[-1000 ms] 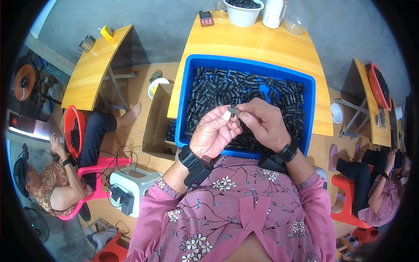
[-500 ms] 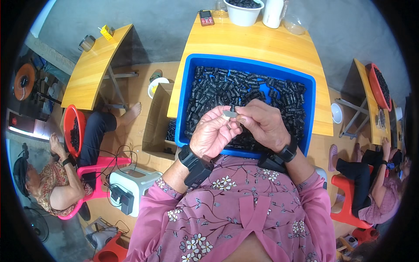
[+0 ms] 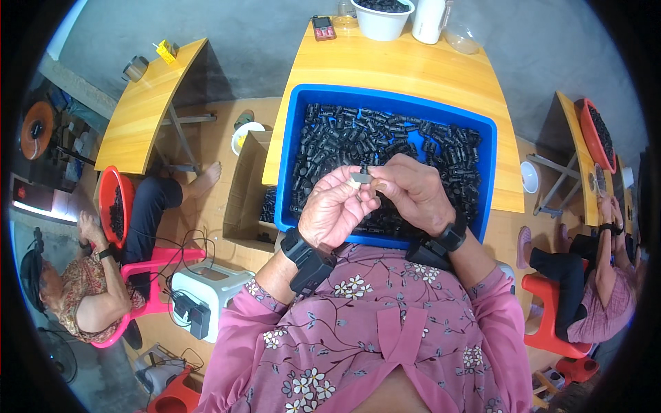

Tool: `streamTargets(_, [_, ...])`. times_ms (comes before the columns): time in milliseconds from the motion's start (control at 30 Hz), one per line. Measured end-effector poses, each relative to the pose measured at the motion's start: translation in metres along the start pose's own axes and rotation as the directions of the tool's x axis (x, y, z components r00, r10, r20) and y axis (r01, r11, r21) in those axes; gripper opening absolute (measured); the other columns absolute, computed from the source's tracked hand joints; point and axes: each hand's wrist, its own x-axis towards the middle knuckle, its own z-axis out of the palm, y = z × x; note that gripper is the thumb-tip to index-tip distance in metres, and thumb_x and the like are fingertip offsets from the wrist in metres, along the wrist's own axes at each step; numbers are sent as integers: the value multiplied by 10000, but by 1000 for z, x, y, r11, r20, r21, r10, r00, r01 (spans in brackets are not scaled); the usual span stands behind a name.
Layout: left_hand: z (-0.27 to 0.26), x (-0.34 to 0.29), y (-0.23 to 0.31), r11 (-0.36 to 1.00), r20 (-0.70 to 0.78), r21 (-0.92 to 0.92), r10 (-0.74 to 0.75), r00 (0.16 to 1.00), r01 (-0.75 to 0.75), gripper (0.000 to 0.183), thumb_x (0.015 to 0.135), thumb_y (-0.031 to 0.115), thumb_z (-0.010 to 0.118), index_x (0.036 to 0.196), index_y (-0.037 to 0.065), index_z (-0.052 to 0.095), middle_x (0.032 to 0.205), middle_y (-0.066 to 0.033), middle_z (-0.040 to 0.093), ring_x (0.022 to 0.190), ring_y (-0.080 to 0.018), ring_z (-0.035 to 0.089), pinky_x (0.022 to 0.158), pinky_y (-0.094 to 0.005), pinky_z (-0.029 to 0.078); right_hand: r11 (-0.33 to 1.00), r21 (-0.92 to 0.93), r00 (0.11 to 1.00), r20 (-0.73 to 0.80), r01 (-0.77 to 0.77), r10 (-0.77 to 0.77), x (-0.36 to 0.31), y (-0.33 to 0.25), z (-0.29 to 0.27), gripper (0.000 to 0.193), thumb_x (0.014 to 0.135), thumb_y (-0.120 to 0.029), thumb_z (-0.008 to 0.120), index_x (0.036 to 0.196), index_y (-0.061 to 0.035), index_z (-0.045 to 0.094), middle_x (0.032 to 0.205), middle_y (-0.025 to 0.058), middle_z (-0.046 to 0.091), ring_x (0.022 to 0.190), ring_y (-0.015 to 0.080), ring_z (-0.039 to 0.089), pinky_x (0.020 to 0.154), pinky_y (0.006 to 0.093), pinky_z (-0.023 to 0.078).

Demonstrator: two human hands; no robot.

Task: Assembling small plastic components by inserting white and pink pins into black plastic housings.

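Observation:
Over the near half of a blue plastic tub (image 3: 489, 186), my two hands meet at the fingertips. My left hand (image 3: 337, 204) is closed, thumb and fingers pinched around a small black plastic part (image 3: 365, 167), whose end shows between the hands. Against it lies a small flat grey piece (image 3: 361, 178), reaching from my left thumb to the fingertips of my closed right hand (image 3: 415, 193). My fingers cover most of the black part and the right end of the grey piece. Many similar black plastic parts (image 3: 392, 131) fill the tub.
The tub sits on a yellow wooden table (image 3: 406, 65), with a white bowl of black parts (image 3: 382, 24) and a red phone (image 3: 323, 28) at its far end. An open cardboard box (image 3: 241, 199) stands left. Seated people (image 3: 96, 296) work at both sides, near red basins (image 3: 108, 206).
The grey piece has turned slightly between my fingertips, and my hands have barely shifted. The person at the right has brought both hands together over their table.

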Motion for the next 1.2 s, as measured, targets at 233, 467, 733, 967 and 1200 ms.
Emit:
streamTargets(233, [7, -1, -1, 999, -4, 44, 13, 1000, -13, 135, 967, 101, 602, 1055, -2, 598, 891, -83, 633, 777, -165, 548, 759, -341, 473, 1000, 5, 999, -34, -25, 25, 1, 0, -3, 133, 904, -58, 667, 1014, 11, 694, 807, 107, 642, 720, 227, 642, 631, 305, 507])
streamTargets(467, [5, -1, 1, 1000, -11, -9, -18, 1000, 18, 135, 964, 80, 597, 1075, 4, 597, 934, -98, 648, 814, -175, 591, 768, -344, 484, 991, 80, 991, -63, -110, 115, 2, -1, -1, 147, 900, -51, 665, 1032, 6, 693, 809, 105, 643, 713, 224, 637, 635, 304, 500])
streamTargets(733, [3, 0, 1, 1000, -44, 1, 8, 999, -8, 141, 963, 18, 567, 1102, 28, 590, 938, -126, 646, 808, -194, 616, 805, -398, 535, 1000, 1, 1000, -6, -18, 18, 2, -5, 0, 182, 897, -54, 661, 1072, -11, 689, 805, 102, 638, 721, 229, 642, 624, 310, 521])
streamTargets(967, [-1, -1, -1, 1000, 15, 10, -1, 1000, 1, 161, 951, 44, 594, 1112, 33, 595, 997, -117, 645, 843, -194, 607, 829, -391, 531, 1000, 6, 1000, -5, -5, 5, 1, -4, 0, 190, 906, -65, 653, 1086, -13, 684, 806, 105, 635, 711, 231, 635, 621, 312, 516])
streamTargets(1200, [1, -1, 0, 1000, -30, 29, 8, 1000, -7, 135, 964, 24, 565, 1096, 24, 596, 927, -121, 657, 796, -188, 626, 792, -389, 547, 1000, 4, 1000, 8, -27, 27, 0, -6, -1, 176, 919, -90, 645, 1076, -23, 687, 799, 94, 620, 715, 229, 632, 623, 315, 512])
